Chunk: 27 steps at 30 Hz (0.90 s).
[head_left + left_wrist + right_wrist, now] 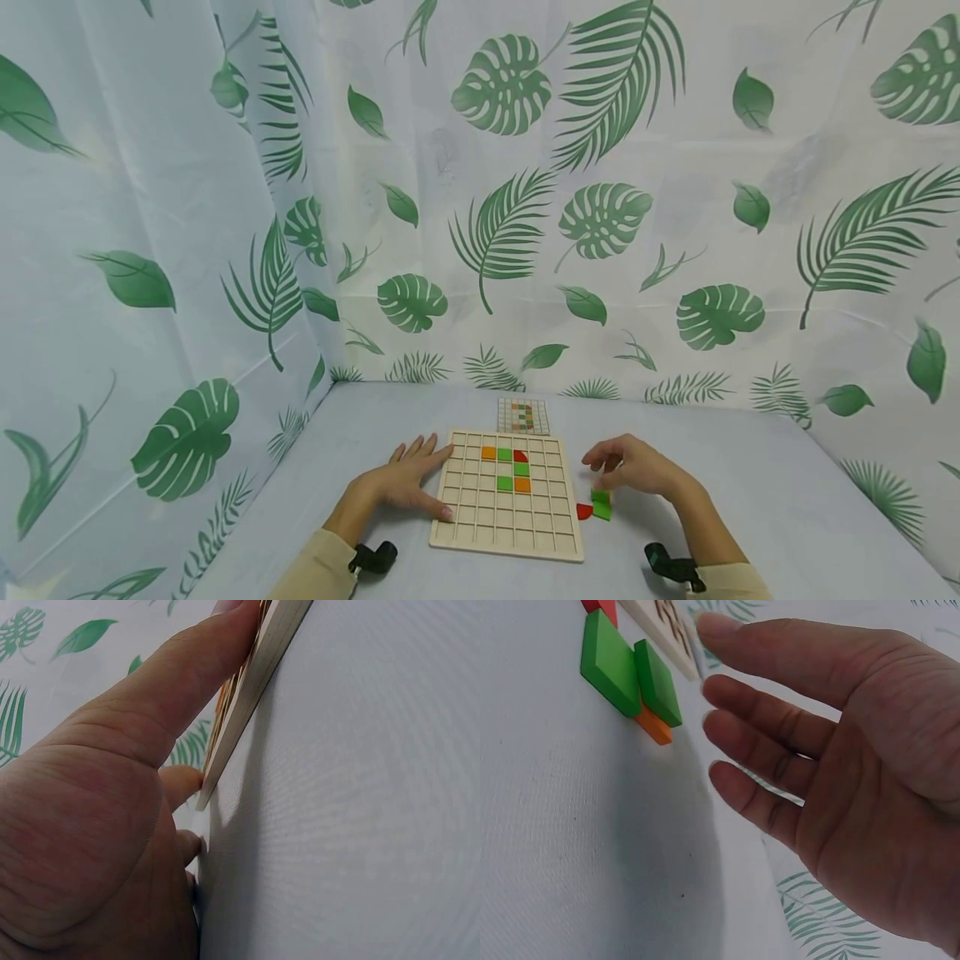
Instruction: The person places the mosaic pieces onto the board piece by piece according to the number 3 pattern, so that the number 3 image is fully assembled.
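Observation:
A wooden grid board lies before me, with several orange, green and red tiles set in its upper middle cells, among them an orange tile and a red one with a rounded side. My left hand is spread at the board's left edge, thumb on the lower rim and index finger near the upper corner. To the right, my right hand hovers over loose tiles, its bent fingers holding nothing. Below it, a green tile rests over an orange tile, beside another green tile.
A small pattern card with a coloured grid lies just behind the board. A loose red tile sits by the board's right edge. Leaf-printed curtains rise behind the white table and on its left.

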Motion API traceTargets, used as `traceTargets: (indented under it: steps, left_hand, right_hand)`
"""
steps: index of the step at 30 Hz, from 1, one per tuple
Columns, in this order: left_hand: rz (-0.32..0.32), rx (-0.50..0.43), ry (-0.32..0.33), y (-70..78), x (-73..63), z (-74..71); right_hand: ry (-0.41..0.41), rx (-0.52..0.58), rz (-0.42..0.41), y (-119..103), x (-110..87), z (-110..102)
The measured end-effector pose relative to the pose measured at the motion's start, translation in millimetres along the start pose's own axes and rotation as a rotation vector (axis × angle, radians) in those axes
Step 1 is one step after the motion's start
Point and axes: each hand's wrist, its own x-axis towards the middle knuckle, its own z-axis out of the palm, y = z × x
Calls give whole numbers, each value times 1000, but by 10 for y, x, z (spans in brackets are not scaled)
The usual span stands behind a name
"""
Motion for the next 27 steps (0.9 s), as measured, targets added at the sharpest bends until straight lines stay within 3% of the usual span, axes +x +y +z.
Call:
traceTargets:
  steps: [6, 27]
  left_hand:
    - [4, -1, 2, 1, 1, -3]
    - [2, 0, 4, 14, -10, -4]
  right_hand:
    - [-49, 10, 24, 20, -6, 6]
    - [-81, -22, 37, 91, 17, 65]
